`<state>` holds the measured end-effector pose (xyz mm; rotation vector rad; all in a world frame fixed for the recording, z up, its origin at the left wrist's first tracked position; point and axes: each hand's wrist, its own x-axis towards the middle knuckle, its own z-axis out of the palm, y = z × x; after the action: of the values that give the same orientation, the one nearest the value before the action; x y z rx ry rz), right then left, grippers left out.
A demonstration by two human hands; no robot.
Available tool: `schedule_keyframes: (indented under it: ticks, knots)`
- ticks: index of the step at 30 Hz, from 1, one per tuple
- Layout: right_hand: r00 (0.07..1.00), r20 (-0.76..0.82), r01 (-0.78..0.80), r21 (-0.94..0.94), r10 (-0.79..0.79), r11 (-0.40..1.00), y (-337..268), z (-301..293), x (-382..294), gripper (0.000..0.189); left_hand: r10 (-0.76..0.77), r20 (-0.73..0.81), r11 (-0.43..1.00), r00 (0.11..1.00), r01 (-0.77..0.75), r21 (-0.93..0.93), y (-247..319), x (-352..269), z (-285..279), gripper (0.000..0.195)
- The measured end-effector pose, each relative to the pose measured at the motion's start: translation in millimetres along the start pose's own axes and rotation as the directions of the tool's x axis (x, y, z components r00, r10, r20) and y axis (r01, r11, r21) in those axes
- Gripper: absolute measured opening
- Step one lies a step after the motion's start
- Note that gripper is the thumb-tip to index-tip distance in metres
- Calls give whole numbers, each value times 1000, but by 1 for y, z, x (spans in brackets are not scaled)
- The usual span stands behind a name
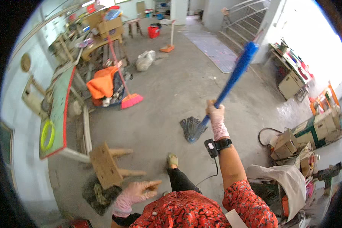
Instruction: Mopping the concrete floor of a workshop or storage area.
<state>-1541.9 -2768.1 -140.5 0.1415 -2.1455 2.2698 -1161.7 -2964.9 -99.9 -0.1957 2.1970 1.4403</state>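
My right hand (pixel 215 112), in a pink glove, is closed around the blue handle (pixel 236 75) of a mop. The handle slants up and to the right, and the grey string mop head (pixel 192 128) rests on the concrete floor ahead of my foot. Low on the left, my gloved left hand (pixel 141 191) holds nothing, its fingers apart and pointing right. Close beside it a wooden stool (pixel 107 165) stands over a dark mat (pixel 92 196) with a shoe on it.
A pink broom (pixel 132 100) leans by a tub with an orange cloth (pixel 102 82). A green bench (pixel 55 111) with a red edge runs along the left. Cardboard boxes (pixel 285 145) and a draped cloth (pixel 282 176) lie right. Further off are a white bag (pixel 145 60), a dustpan (pixel 167 48) and stairs (pixel 242 27).
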Motion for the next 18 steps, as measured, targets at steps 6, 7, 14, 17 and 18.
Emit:
schedule_keyframes:
  ticks: [6,7,14,17,18]
  knots:
    - [952,-283,152,126,-112,980,-8,-75,112,23,-282,-99,959,954,282,-10,-86,84,-76,48]
    - [949,-301,136,135,-90,982,-9,-82,127,26,-276,-77,961,958,277,9,-98,92,-87,48]
    - [933,-358,39,204,38,978,6,-78,236,25,-326,-164,938,931,298,-177,-200,162,-160,45]
    - [920,-384,12,239,83,971,23,-64,280,15,-545,-24,829,838,534,-168,-201,188,-190,44]
    - [923,-372,-11,231,99,973,30,-58,296,14,-575,-4,808,818,566,-164,-201,197,-199,43]
